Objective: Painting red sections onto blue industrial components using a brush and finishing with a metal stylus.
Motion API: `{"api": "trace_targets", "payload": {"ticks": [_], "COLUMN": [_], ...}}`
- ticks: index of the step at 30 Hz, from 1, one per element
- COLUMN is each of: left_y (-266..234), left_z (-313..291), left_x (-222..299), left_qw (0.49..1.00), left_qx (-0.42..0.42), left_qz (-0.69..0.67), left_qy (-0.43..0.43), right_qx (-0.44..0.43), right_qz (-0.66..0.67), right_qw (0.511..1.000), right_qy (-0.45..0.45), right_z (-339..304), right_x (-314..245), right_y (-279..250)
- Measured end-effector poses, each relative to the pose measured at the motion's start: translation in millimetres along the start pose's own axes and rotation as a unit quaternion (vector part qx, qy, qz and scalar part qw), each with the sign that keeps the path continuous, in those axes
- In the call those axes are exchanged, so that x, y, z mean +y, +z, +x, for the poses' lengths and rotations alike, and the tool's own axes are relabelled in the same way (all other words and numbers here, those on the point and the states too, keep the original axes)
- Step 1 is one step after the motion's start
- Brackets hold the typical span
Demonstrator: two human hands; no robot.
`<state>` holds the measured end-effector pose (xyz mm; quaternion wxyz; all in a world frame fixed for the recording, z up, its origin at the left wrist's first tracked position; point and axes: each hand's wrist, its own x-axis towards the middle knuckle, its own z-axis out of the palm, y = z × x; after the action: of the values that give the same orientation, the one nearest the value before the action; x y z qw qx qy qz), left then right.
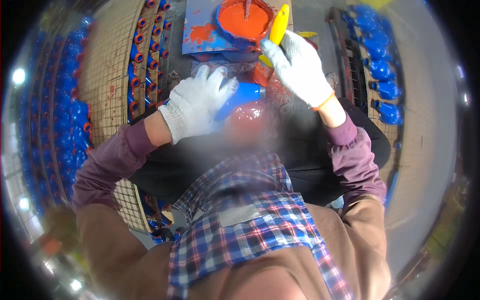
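Note:
My left hand [202,102], in a white knitted glove, is closed around a blue fitting [243,96] with a threaded end pointing right. My right hand [300,67], also gloved, grips the yellow handle of a paintbrush [280,24]. Its red-coated head [261,74] points down, close to the fitting's threaded end; whether they touch I cannot tell. Just beyond is a bowl [220,26] of orange-red paint [245,20] with a stick standing in it. Below the fitting, a glossy reddish shape [248,116] is blurred.
The bowl stands on a paint-spattered board [192,45]. To the left are mesh-covered racks [107,65] and rows of blue fittings [135,70] with red ends. More blue fittings [387,90] line a rack at the right. My knees flank the work spot.

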<state>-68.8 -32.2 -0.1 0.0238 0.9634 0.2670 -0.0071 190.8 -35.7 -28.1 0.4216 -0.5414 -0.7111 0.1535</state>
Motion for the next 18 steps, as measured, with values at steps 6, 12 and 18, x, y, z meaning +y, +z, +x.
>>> {"api": "trace_targets", "payload": {"ticks": [6,12,18], "left_y": [6.5,35.3,77.4], "left_z": [2.5,-18.1,-43.7], "left_x": [-9.5,-12.9,28.3], "left_qw": [0.963,0.771,0.294], "left_qx": [-0.041,-0.045,0.091], "left_qz": [-0.236,-0.605,-0.911], "left_qy": [-0.123,-0.193,-0.275], "right_qx": [0.093,0.104,0.147], "right_qz": [-0.027,0.156,0.286], "right_qw": [0.988,0.982,0.942], "right_qy": [-0.118,-0.021,0.1], "right_z": [-31.5,-60.2,-82.3], "right_x": [-19.4,-13.7,-6.3], "right_y": [-7.1,-0.7,4.7]}}
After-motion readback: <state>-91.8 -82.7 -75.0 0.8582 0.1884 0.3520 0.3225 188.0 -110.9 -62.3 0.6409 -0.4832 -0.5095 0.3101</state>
